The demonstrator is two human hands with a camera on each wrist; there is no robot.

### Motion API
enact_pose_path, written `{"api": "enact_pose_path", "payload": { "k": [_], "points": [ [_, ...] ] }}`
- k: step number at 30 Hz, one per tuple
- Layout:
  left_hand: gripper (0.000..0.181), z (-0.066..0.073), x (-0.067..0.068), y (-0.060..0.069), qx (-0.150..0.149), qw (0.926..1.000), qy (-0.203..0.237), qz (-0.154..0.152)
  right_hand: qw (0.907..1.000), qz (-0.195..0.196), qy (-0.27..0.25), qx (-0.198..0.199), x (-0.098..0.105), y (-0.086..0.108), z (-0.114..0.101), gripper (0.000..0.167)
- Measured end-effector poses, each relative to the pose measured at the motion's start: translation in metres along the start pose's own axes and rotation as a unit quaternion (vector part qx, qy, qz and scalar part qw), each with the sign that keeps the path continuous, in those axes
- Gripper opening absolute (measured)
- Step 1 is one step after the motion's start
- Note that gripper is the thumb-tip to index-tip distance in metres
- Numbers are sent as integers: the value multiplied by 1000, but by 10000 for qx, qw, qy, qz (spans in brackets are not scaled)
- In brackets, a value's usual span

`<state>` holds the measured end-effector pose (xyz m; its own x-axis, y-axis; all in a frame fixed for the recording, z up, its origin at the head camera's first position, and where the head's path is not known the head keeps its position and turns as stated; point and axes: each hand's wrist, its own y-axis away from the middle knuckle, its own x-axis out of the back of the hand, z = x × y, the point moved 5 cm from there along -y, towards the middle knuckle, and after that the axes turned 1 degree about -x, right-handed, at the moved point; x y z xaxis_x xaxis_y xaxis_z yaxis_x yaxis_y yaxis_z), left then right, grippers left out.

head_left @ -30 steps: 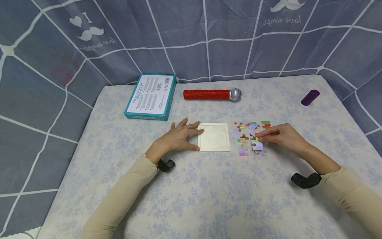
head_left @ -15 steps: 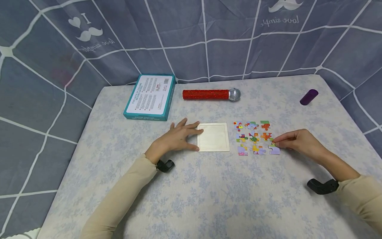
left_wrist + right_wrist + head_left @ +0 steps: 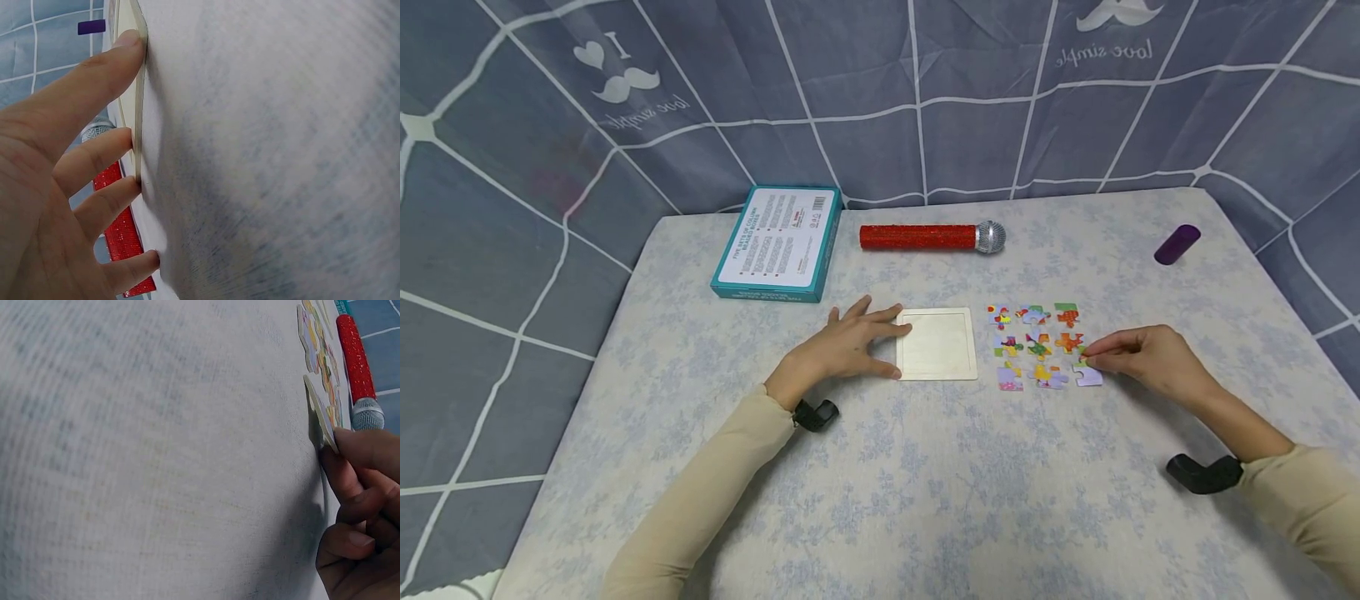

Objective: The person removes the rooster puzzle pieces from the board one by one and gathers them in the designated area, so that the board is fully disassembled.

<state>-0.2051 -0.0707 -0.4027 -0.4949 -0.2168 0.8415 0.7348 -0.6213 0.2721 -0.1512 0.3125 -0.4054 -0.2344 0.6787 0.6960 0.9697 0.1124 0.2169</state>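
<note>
My left hand (image 3: 842,346) lies with fingers spread at the left side of a flat, pale square puzzle tray (image 3: 936,343). In the left wrist view, the thumb and some fingertips touch the edge of this tray (image 3: 140,125). My right hand (image 3: 1150,362) pinches the right edge of a lilac-and-green puzzle piece (image 3: 1088,377) between thumb and forefinger. The right wrist view shows that puzzle piece (image 3: 320,412) slightly tilted, its near edge lifted off the cloth. Several more puzzle pieces (image 3: 1039,344) lie in loose rows, apart from one another, right of the tray.
Behind the tray lies a red glittery microphone (image 3: 917,237). A teal-and-white box (image 3: 778,242) sits at the back left, and a small purple cylinder (image 3: 1177,244) at the far right. A grey curtain (image 3: 865,92) hangs behind the table's patterned cloth (image 3: 925,500).
My right hand has carried the lilac piece rightward from above the other pieces to the lower right of the group, and in the last half second it has barely shifted. The left hand stays put.
</note>
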Motion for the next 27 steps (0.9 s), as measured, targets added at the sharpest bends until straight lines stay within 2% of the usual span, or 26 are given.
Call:
{"api": "enact_pose_path", "payload": {
  "k": [7, 16, 27],
  "points": [
    [75, 0, 1, -1, 7, 10000, -21, 1, 9997, 209, 113, 64, 1, 2, -3, 27],
    [75, -2, 0, -2, 47, 10000, 10, -5, 9950, 527, 808, 244, 0, 3, -11, 17],
    [75, -2, -2, -2, 27, 10000, 0, 16, 9939, 542, 908, 325, -1, 5, -11, 13]
  ]
}}
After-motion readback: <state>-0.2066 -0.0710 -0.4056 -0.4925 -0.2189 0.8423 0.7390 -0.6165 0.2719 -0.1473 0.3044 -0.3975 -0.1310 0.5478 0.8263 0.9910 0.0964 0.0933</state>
